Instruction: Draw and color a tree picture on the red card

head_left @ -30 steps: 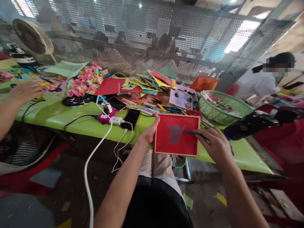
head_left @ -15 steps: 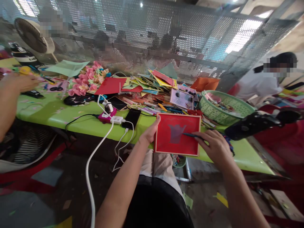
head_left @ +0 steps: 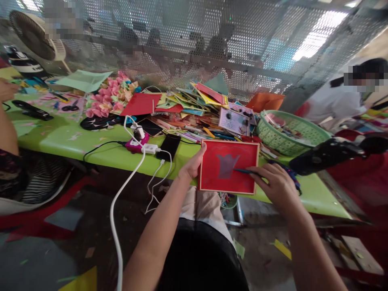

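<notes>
A red panel [head_left: 214, 178] with a thin pale wooden frame is held over the table's front edge and my lap. My left hand [head_left: 195, 163] grips its left side, thumb on the front and the other fingers hidden behind. On the panel is a grey-purple vase-like shape [head_left: 226, 165] with a jagged top. Between the fingers of my right hand [head_left: 274, 182] is a slim dark pen-like tool [head_left: 245, 171], its tip by the right edge of that shape. Whether the tip touches the surface I cannot tell.
On the green table [head_left: 100, 149] lie a phone [head_left: 169, 146], a pink power adapter [head_left: 133, 146] with white cables, coloured cards [head_left: 141, 104], pink paper flowers [head_left: 106, 97] and pens. A green basket [head_left: 291, 137] and black bottle [head_left: 321, 155] stand right. A co-worker's hand [head_left: 6, 89] is far left.
The framed panel sits slightly higher and farther right in view, along with both my hands. The tool's tip has shifted slightly lower along the shape's edge. The co-worker's arm at left has drawn away leftward.
</notes>
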A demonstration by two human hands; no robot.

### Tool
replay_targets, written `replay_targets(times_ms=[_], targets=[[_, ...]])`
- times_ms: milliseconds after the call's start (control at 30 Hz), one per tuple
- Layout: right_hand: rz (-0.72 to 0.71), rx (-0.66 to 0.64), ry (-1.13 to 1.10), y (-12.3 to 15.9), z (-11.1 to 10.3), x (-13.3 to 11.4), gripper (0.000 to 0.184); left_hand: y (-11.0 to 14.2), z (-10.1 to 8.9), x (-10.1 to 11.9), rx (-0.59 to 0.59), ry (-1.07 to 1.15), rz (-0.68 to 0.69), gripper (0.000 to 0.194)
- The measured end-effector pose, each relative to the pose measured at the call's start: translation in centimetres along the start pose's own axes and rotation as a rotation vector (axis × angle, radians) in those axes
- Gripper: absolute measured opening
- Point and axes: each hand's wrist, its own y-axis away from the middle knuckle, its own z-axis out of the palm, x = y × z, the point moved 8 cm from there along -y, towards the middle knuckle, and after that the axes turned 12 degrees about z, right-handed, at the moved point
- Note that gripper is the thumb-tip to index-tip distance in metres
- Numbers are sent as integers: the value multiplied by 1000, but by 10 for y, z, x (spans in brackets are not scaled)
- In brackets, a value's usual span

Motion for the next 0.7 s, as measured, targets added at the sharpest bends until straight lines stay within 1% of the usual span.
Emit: replay_targets(times_ms=[100,133,300,367,533,700], targets=[[-30,-55,0,3,3,-2,28,1,1,-1,17,-18,-24,70],[-29,-47,2,3,2,-2,28,2,1,-1,21,-24,-33,71],[11,72,40,-5,-6,3,29,5,3,2,36,-34,-19,68],[12,71,39,-4,-6,4,29,5,4,2,34,-36,-14,67],[-24,-22,8,1,0,2,28,5,3,1,35,-50,-22,70],[-4,44,29,-4,-3,8,29,6,2,2,64,-75,-12,70]])
